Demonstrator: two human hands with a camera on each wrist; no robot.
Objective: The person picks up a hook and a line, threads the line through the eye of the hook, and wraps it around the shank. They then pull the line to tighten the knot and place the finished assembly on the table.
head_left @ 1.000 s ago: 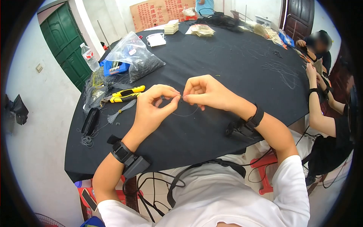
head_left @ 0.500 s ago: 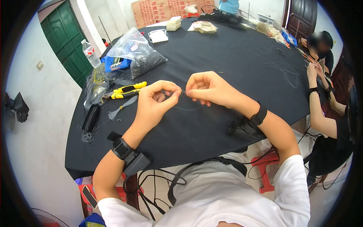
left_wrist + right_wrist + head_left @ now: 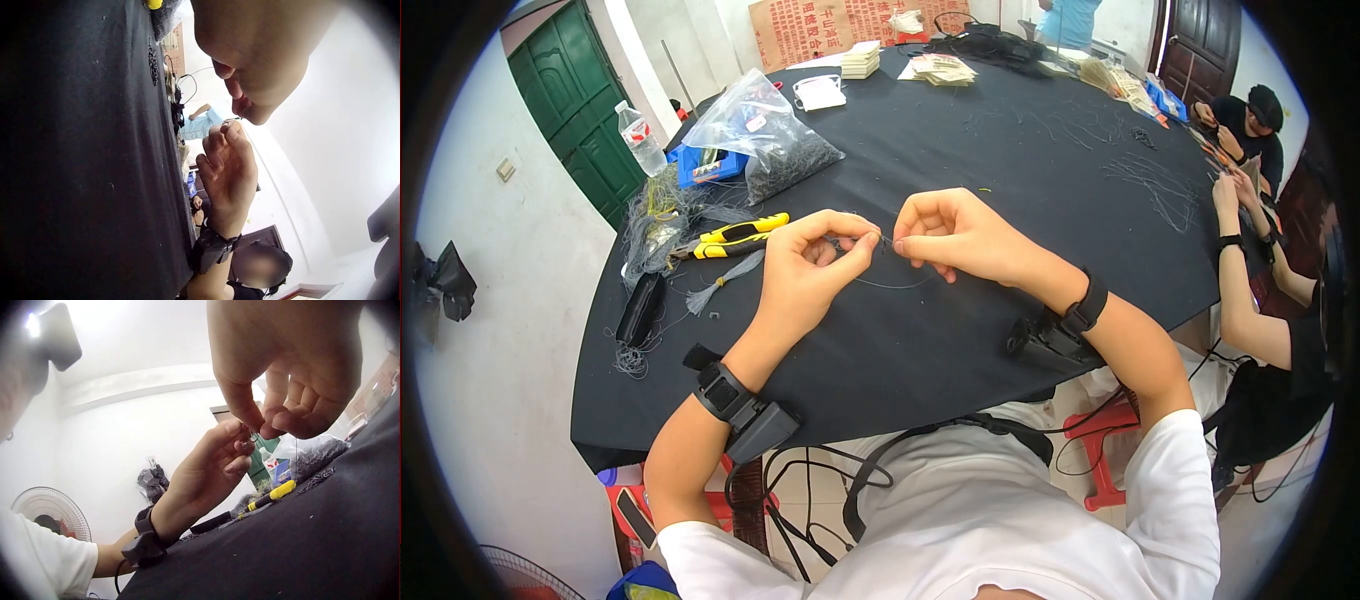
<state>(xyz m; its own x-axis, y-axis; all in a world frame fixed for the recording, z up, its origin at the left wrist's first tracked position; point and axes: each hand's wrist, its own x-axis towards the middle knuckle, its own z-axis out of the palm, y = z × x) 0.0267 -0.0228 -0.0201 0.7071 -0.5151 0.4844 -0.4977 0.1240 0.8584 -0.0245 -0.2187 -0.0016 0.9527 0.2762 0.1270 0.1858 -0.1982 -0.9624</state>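
My left hand [image 3: 800,275] is raised over the black table, pinching a thin grey line [image 3: 890,286] between thumb and forefinger. Just to its right, my right hand [image 3: 960,240] pinches the same line with thumb and forefinger, its other fingers loosely curled. A narrow gap separates the two sets of fingertips, and below them the line sags in a shallow loop. In the right wrist view a tiny dark curved piece [image 3: 253,437] shows at the meeting fingertips; its kind is too small to make out.
Yellow-and-black pliers [image 3: 735,237] lie left of my left hand, beside a tied grey bundle of line [image 3: 725,283] and a black case [image 3: 641,311]. Behind them stand a plastic bag [image 3: 785,150] of dark material, a blue box [image 3: 700,168] and a bottle [image 3: 640,138]. Other people work at right.
Compared with a second ago, my hands have drawn slightly apart, the right shifting right. Over the last half second they hold nearly still. In the background, a person in blue moves right.
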